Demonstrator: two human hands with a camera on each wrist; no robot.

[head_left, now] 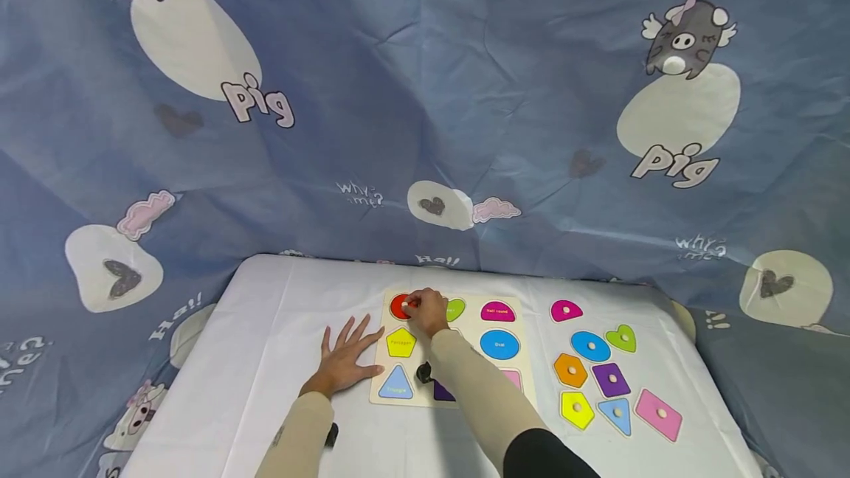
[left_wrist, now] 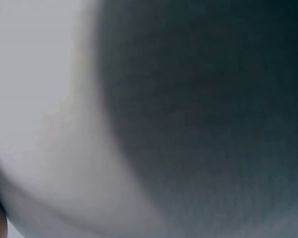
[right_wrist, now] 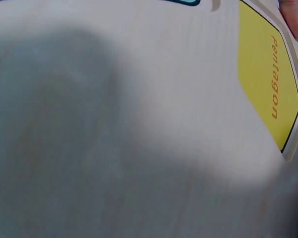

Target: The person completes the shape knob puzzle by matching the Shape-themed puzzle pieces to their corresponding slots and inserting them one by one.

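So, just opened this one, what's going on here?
A person is working on a shape puzzle board. Their right hand pinches the knob of a red piece at the board's top-left spot; whether it is fully seated is hard to tell. The left hand lies spread at the board's left edge. Eight other knobbed pieces lie loose on the table to the right of the board.

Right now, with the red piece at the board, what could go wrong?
The red piece might sit crooked: the right hand pinches it and covers part of it.
The board could slide if pushed: the left hand seems to touch just its left edge.
The loose purple square and blue triangle lie close together, so grabbing one may nudge the other.
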